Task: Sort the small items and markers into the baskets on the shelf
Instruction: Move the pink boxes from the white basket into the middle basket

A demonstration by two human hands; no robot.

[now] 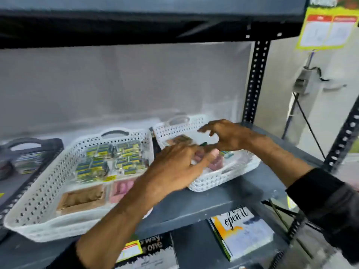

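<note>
Two white perforated baskets stand on the grey shelf: a large one (38,191) at the left and a smaller one (213,181) at the right. The large one holds several small yellow-and-blue packs (108,158), a brown box (81,199) and pink items (122,187). My left hand (174,166) reaches over the smaller basket's left rim, its fingers closed around a dark green marker (204,144) whose tip pokes out. My right hand (227,136) hovers over the same basket with fingers spread, the thumb close to the marker tip. Pink items (215,164) and a blue-green piece (226,154) lie inside; the view is blurred.
A dark basket (29,144) with more packs sits at the far left. The black upper shelf (136,26) hangs low overhead, and a perforated post (254,80) stands at the back right. Notebooks (240,233) lie on the lower shelf.
</note>
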